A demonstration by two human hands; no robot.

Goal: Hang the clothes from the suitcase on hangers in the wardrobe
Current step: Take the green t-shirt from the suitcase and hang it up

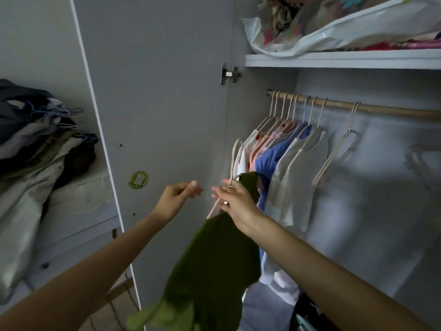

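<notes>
- Right hand (pixel 235 201) grip is closed on a pale pink hanger (pixel 232 163), held by the neck just under the hook, with a dark green garment (pixel 214 259) draped on it. Holding it there leaves the hook free above the fingers to catch the rail.
- Green garment hangs below the right hand, in front of the open wardrobe door (pixel 155 91) and just left of the clothes already hung. One end trails low and looks lighter green, blurred.
- Left hand (pixel 177 195) is near the hanger but apart from it, fingers loosely curled and pinched, holding nothing I can see. Likely just beside to steady the garment or straighten a shoulder.
- Wooden rail (pixel 381 108) sits under the shelf (pixel 334 59). Hung tops (pixel 286 149) (white, pink, blue, grey) are bunched at the left end, so the open span is to the right.
- One empty pale hanger (pixel 338 154) hangs alone right of the bunch, spare for the next item.
- Hook is not on the rail yet; the hanger is below and left of it. Judgement: next step is lift and hook, probably between the bunch and the empty hanger.
- Risk: the garment looks unevenly loaded, more weight on the low side, so it could slide off during the lift.
- Pile of clothes with hangers (pixel 43 130) lies on a bed at left. The suitcase is not in view.
- Plastic bag of fabrics (pixel 334 25) on the top shelf is clear of the work.
</notes>
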